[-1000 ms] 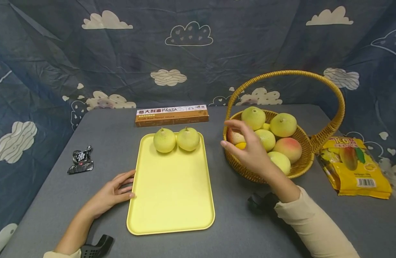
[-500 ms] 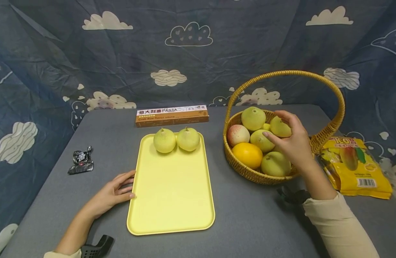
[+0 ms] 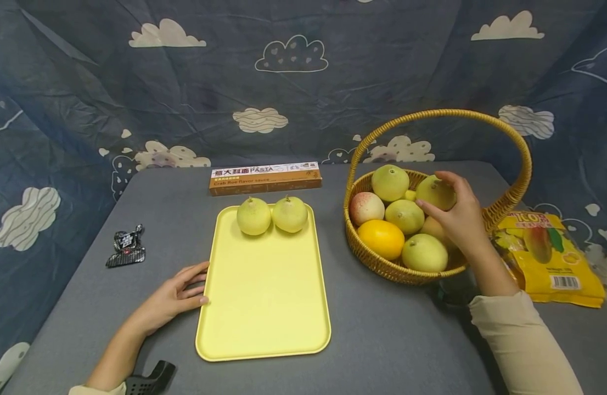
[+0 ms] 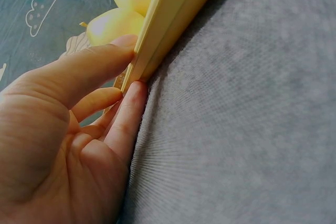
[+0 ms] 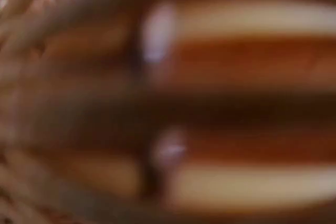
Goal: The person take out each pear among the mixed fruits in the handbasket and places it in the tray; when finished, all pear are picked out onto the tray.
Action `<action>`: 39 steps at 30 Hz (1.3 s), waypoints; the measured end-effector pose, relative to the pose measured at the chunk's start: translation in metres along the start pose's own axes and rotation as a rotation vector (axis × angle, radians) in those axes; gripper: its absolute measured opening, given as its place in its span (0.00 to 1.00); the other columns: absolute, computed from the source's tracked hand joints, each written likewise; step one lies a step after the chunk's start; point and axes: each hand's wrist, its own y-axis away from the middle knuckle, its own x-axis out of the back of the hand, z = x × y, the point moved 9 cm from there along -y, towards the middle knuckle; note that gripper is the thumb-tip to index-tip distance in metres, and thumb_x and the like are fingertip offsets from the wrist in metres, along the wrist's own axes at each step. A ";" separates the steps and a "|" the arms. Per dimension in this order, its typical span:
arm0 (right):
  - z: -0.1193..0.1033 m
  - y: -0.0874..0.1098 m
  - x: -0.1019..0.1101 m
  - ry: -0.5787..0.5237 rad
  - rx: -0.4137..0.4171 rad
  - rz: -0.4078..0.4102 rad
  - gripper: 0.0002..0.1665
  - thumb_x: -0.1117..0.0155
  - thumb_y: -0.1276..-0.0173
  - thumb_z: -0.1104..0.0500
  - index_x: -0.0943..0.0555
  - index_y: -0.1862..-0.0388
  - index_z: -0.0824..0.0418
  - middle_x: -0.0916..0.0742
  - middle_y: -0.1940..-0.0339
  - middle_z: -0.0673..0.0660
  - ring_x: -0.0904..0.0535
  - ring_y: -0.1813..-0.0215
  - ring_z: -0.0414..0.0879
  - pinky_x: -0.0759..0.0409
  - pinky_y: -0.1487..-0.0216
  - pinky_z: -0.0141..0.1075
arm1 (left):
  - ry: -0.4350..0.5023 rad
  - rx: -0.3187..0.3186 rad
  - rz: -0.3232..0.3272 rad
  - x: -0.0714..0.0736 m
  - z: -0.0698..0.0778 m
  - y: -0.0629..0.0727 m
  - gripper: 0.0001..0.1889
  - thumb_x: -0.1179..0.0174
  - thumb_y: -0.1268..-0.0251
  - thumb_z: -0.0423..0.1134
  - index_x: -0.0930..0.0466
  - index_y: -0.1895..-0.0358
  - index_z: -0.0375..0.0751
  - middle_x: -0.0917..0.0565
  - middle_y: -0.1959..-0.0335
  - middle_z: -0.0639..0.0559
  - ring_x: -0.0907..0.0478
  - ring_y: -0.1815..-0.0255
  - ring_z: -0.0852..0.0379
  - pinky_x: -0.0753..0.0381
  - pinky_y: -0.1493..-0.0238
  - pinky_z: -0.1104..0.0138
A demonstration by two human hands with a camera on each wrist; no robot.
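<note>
I have the right hand (image 3: 464, 216) in at the basket (image 3: 382, 269), toward the desk's (image 3: 377, 345) far right corner. Its thumb is on the left of a pale green fruit (image 3: 429, 195) and its fingers curl over the other side, grasping it. That fruit sits at the basket's far right, among others. How firm the hold is I cannot tell; the right wrist view is too blurred to help.

I judge the step in hand to be securing this grasp. For that I'd set thumb and fingertips opposite each other, around the fruit's widest part, since a high pinch could slip on something so round. The handle's (image 3: 521, 164) right end stands just beside the knuckles, so I'd leave them room there.

The left hand (image 3: 172, 296) has its fingers relaxed, tips and thumb touching the left edge of the tray (image 3: 264, 296). A light touch seems plenty: a shove might set the two green fruits (image 3: 254, 216) rolling along the tray's far edge.
</note>
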 end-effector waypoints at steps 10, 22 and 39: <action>0.026 -0.002 -0.004 0.031 -0.099 -0.078 0.40 0.34 0.43 0.54 0.40 0.35 0.62 0.36 0.39 0.64 0.39 0.42 0.63 0.34 0.46 0.59 | 0.005 0.001 0.006 0.000 0.000 0.000 0.37 0.40 0.44 0.28 0.50 0.33 0.28 0.47 0.38 0.31 0.36 0.43 0.64 0.30 0.45 0.71; 0.051 -0.009 -0.007 -0.056 -0.202 -0.161 0.44 0.36 0.41 0.53 0.47 0.31 0.59 0.44 0.36 0.66 0.42 0.41 0.62 0.35 0.47 0.56 | 0.014 -0.006 0.002 0.000 0.001 0.000 0.37 0.40 0.44 0.27 0.51 0.33 0.27 0.47 0.39 0.31 0.36 0.44 0.66 0.30 0.45 0.71; 0.057 -0.010 -0.004 -0.026 -0.255 -0.127 0.49 0.32 0.46 0.49 0.47 0.31 0.55 0.42 0.37 0.67 0.41 0.42 0.63 0.35 0.48 0.57 | -0.001 0.026 0.006 0.000 -0.001 0.000 0.38 0.40 0.44 0.29 0.51 0.33 0.29 0.47 0.38 0.32 0.39 0.40 0.49 0.29 0.45 0.71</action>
